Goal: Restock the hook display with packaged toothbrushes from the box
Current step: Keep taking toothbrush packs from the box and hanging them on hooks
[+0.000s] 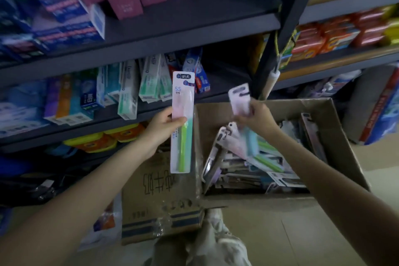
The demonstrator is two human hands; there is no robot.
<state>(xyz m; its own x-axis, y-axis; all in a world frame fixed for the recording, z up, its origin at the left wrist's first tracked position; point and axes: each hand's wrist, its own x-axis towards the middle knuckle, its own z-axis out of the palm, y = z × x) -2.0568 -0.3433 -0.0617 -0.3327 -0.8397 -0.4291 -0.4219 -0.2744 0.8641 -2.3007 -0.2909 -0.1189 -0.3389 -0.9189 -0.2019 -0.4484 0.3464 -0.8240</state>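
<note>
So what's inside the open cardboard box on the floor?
The cardboard box holds a loose heap of packaged toothbrushes. The right hand grips a blurred pack above it. Lower layers and the box bottom are covered.

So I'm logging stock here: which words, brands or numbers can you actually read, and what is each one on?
"SS": on the toothbrush pack in the left hand.
Brand logo at that pack's top: Chinese characters, too small to be sure of.
Large Chinese characters, upside down: on the side of the cardboard box, not clearly legible.
Pack in the right hand, shelf boxes: too blurred.
</note>
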